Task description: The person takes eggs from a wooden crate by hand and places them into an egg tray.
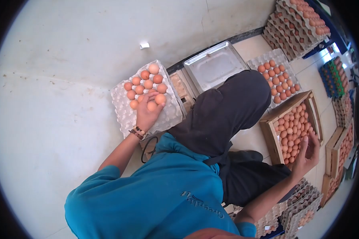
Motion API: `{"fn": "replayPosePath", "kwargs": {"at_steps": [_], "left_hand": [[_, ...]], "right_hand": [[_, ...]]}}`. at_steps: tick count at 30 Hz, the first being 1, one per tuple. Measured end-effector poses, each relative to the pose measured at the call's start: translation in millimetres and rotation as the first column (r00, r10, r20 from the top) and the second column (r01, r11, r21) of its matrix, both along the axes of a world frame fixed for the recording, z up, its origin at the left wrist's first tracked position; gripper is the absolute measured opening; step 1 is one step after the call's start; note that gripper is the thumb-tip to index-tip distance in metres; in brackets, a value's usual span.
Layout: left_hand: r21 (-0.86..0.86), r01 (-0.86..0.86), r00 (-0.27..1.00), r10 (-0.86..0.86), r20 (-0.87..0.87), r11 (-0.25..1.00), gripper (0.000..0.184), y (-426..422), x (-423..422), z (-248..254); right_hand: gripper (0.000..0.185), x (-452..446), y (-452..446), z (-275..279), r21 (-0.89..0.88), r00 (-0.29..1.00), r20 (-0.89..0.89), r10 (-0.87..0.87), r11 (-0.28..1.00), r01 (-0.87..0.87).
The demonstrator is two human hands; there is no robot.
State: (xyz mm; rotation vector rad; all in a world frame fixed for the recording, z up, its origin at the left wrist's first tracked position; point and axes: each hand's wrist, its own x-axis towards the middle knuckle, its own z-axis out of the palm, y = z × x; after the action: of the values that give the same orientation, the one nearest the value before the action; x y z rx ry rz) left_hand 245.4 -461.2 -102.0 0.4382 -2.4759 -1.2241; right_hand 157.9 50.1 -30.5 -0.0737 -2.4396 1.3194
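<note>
My left hand is over a grey egg tray at the left, its fingers curled around brown eggs. Several more eggs sit in the cups beyond the fingertips, while cups along the tray's near side show bare. On the right, my right hand hangs over the near edge of a wooden crate heaped with loose brown eggs. Its thumb and fingers are apart, and I see no egg clearly held between them.
A metal tray-like pan lies by the wall. Beside it is another filled egg tray. Stacked trays of eggs stand at the far right, with more stacks near my right arm. Further crates line the right edge.
</note>
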Motion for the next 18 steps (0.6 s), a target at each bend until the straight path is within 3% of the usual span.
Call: {"fn": "replayPosePath", "kwargs": {"at_steps": [4,7,10,11,12,13,14,17,18], "left_hand": [[-0.152,0.027,0.996,-0.014,0.087,0.988,0.033,3,-7,-10],[-0.421,0.087,0.995,-0.060,0.076,0.903,0.030,0,-8,-8],[-0.251,0.027,0.992,0.005,0.123,0.968,0.027,-11,-4,-12],[0.190,-0.082,0.986,0.052,0.158,0.978,0.027,-20,-4,-12],[0.587,-0.190,0.975,0.079,0.209,0.787,0.027,-27,-8,-7],[0.859,-0.276,0.960,0.082,0.267,0.431,0.029,-30,-10,-2],[0.941,-0.189,0.982,0.041,0.185,0.282,0.036,-31,-10,3],[0.932,-0.223,0.974,0.096,0.204,0.284,0.033,-21,-10,16],[0.886,-0.195,0.981,0.087,0.174,0.421,0.032,-20,-8,14]], "right_hand": [[0.025,-6,-9,-1,-0.013,0.996,-0.089,0.014,1.000,-0.015],[0.024,-4,-6,-1,0.006,0.997,-0.072,-0.007,1.000,0.007],[0.025,-2,8,-8,0.011,0.999,-0.044,-0.029,1.000,0.029],[0.025,-1,11,-11,0.006,0.999,-0.036,-0.035,0.999,0.035],[0.025,0,12,-12,-0.007,0.998,-0.034,-0.045,0.999,0.045],[0.025,0,13,-12,-0.018,0.998,-0.031,-0.054,0.998,0.054],[0.025,1,14,-12,-0.029,0.998,-0.030,-0.064,0.998,0.063],[0.026,1,12,-10,-0.046,0.996,-0.036,-0.077,0.996,0.076],[0.026,2,11,-9,-0.046,0.996,-0.037,-0.080,0.996,0.078]]}}
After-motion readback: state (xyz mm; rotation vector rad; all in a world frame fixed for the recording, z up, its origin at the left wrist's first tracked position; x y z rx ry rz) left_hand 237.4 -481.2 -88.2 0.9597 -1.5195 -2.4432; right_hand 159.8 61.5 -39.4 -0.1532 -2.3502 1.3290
